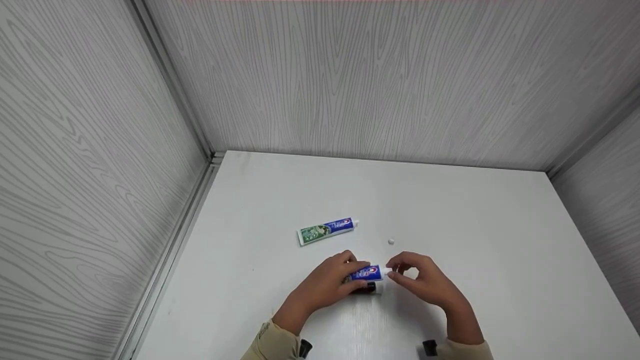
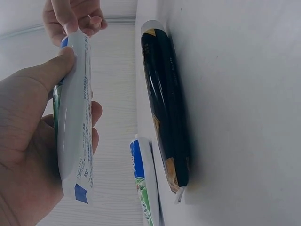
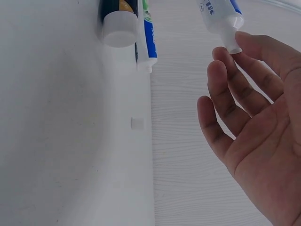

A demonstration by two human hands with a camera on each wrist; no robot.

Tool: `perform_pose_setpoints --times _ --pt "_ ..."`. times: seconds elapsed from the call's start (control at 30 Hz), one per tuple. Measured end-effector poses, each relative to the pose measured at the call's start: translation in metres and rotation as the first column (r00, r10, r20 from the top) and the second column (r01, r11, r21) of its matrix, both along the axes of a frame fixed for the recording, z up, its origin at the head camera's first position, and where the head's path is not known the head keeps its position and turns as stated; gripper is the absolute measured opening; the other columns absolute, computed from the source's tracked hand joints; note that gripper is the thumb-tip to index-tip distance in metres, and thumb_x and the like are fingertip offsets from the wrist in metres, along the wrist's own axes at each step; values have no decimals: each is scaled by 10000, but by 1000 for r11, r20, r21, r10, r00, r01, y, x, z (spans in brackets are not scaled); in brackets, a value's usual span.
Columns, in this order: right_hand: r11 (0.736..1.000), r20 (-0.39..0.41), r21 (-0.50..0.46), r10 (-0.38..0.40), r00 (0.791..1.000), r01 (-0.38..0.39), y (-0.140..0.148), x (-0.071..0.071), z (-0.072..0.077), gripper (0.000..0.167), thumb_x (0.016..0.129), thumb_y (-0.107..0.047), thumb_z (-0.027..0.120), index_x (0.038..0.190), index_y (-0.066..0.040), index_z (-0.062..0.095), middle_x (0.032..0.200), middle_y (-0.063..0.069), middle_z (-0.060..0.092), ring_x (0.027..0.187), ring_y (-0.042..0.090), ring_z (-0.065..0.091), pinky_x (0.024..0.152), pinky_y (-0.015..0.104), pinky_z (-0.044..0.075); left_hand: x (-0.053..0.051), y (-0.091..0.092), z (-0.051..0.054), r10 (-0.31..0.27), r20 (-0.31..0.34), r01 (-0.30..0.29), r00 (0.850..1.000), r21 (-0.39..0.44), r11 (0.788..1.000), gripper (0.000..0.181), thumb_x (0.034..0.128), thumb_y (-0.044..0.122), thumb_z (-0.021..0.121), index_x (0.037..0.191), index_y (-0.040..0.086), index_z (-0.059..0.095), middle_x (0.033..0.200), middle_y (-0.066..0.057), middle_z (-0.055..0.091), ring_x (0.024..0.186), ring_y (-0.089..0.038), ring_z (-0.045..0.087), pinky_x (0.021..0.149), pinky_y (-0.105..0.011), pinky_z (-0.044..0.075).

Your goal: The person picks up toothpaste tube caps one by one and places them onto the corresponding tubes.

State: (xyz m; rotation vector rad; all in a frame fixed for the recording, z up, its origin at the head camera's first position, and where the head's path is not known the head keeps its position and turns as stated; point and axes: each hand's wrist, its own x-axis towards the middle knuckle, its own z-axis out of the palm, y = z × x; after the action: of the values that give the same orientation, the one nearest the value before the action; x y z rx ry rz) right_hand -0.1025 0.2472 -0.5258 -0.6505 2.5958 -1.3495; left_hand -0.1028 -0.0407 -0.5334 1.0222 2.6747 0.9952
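My left hand [image 1: 327, 281] grips a blue, green and white toothpaste tube [image 2: 75, 117] around its body, held above the table. At the tube's nozzle end, my right hand [image 1: 425, 277] pinches the small white cap [image 3: 231, 43] between thumb and fingers; the other fingers of that hand are spread loosely. Below the held tube lies a black and gold toothpaste tube [image 2: 164, 103] with a white cap, partly hidden by the left hand in the head view. Beyond the hands, a second blue and green toothpaste tube [image 1: 327, 231] lies with its narrow nozzle bare.
A small white cap [image 1: 391, 241] lies loose on the white table [image 1: 240, 210], right of the farther tube. Grey wood-grained panels [image 1: 350, 75] rise behind the table and at both sides.
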Motion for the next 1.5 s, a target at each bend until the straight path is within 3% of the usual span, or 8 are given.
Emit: perform_pose_setpoints --times 0.1,0.3,0.63,0.83,1.13,1.5 --pt "1000 17 3 3 1000 -3 0 -1 1 197 1032 -313 725 1155 -168 775 1098 -94 759 959 102 687 876 343 573 -1 0 1 3 5 -3 1000 3 1000 453 1064 439 639 1476 253 651 1172 40 616 984 -74 546 905 -273 511" --pt "1000 24 8 11 1000 -11 0 -3 1 190 1053 -356 686 1139 -213 776 1085 -122 758 981 92 708 910 347 578 -1 0 1 3 10 -3 1000 -2 1000 456 1064 455 631 1482 272 643 1176 51 608 995 -69 545 916 -278 513" --pt "999 25 16 28 999 -28 0 -3 1 192 1059 -354 675 1122 -193 758 1072 -129 738 999 97 683 904 337 562 -2 0 1 -16 -25 16 1000 2 1000 464 1069 442 625 1465 202 661 1169 32 619 958 -68 549 869 -270 508" --pt "999 -5 -13 31 1000 -31 0 -3 2 171 1038 -310 716 1128 -171 759 1100 -70 752 997 110 687 916 334 571 -2 1 2 -14 -34 13 999 -5 1000 454 1070 436 626 1467 218 658 1164 37 616 952 -74 544 864 -271 500" --pt "997 -39 -55 59 997 -61 1 -3 0 158 971 -198 804 1091 -272 732 1088 -71 731 940 142 676 851 392 580 -1 1 2 -26 -29 26 999 6 1000 442 1069 417 636 1463 219 662 1149 25 621 952 -73 544 867 -257 502" --pt "995 -46 -54 81 996 -84 0 -3 0 141 971 -185 802 1086 -242 744 1075 -70 741 945 129 692 857 390 593 1 0 2 -20 -18 20 1000 4 1000 438 1067 416 641 1464 231 661 1154 29 615 962 -71 535 878 -256 496"
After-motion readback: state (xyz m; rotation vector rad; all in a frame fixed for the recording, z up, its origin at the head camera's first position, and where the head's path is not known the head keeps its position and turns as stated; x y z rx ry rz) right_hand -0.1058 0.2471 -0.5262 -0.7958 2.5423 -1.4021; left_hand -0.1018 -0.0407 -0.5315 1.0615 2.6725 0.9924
